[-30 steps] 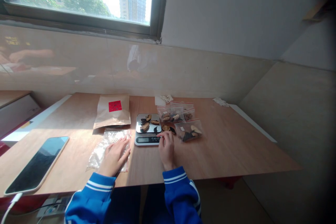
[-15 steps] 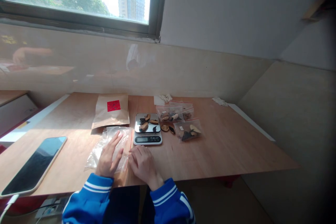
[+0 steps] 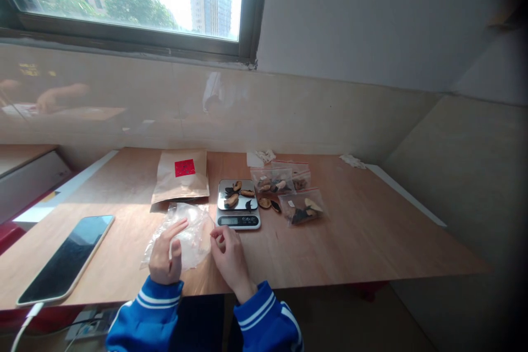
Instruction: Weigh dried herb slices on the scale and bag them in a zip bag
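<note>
A clear plastic zip bag (image 3: 187, 231) lies on the wooden table in front of me. My left hand (image 3: 164, 256) grips its near left side, fingers curled with the index finger stretched over the plastic. My right hand (image 3: 229, 253) pinches the bag's right edge. Just behind the bag stands a small digital kitchen scale (image 3: 238, 204) with several dark and tan dried slices on its pan. Two loose slices (image 3: 269, 203) lie to the right of the scale.
A brown paper pouch with a red label (image 3: 182, 177) lies behind the bag. Three filled zip bags (image 3: 289, 190) sit right of the scale. A phone (image 3: 66, 257) on a cable lies at the left. White scraps (image 3: 351, 161) rest by the wall.
My right hand left the scale's right front corner, came back left and took the bag's right edge. My left hand went from flat on the bag to gripping it, and the bag's edge lifted.
</note>
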### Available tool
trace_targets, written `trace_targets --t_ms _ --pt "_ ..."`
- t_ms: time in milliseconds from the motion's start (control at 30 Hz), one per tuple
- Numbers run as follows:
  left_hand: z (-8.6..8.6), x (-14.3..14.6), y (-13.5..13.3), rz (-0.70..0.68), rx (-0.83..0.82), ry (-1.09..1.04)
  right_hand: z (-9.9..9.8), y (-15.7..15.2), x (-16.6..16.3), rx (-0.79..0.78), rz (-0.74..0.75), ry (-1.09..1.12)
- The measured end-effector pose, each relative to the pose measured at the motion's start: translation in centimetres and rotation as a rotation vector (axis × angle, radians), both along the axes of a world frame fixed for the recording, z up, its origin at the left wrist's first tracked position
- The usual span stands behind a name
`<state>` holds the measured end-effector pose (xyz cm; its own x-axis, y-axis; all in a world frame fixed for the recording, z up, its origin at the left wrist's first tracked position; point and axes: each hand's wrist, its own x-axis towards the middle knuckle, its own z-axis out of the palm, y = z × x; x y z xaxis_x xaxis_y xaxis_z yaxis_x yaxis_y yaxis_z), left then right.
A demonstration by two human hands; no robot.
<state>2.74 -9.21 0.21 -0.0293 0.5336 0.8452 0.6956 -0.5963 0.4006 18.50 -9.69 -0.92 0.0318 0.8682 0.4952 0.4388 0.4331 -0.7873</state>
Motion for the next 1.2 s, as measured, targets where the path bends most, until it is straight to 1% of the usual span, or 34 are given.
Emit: trace_targets --t_ms 67,133,233,300,400,500,600,700,833,967,1067,1200 --pt "0.2 0.0 0.0 0.066 0.000 -0.062 0.2 0.1 1.1 0.045 -0.020 0.015" --pt "0.4 0.1 0.0 0.114 -0.043 -0.107 0.5 0.5 2.8 0.089 -0.093 -0.013" --pt "0.5 0.1 -0.1 0.126 -0.112 -0.143 1.0 1.7 5.5 0.121 -0.254 -0.138" --pt "0.5 0.2 -0.1 0.109 -0.127 -0.153 1.2 3.0 7.1 0.135 -0.302 -0.232" --pt "0.4 0.1 0.0 0.089 -0.149 -0.163 0.9 5.6 8.4 0.150 -0.252 -0.356" --pt "0.3 0.1 0.1 0.076 -0.174 -0.173 0.0 8.0 8.5 0.134 -0.191 -0.441" --pt "0.3 0.1 0.1 0.057 -0.180 -0.180 -0.9 9.2 8.4 0.118 -0.160 -0.474" --pt "0.3 0.1 0.0 0.060 -0.194 -0.177 -1.3 8.9 9.0 0.127 -0.164 -0.429" --pt "0.3 0.1 0.1 0.069 -0.211 -0.164 -1.2 7.1 10.8 0.133 -0.184 -0.344" --pt "0.1 0.1 0.3 0.080 -0.203 -0.164 -1.6 5.8 13.0 0.122 -0.259 -0.351" --pt "0.1 0.2 0.3 0.077 -0.189 -0.166 -2.3 5.6 14.3 0.112 -0.309 -0.360" --pt "0.1 0.2 0.3 0.085 -0.189 -0.151 -3.1 6.2 15.3 0.122 -0.342 -0.339"
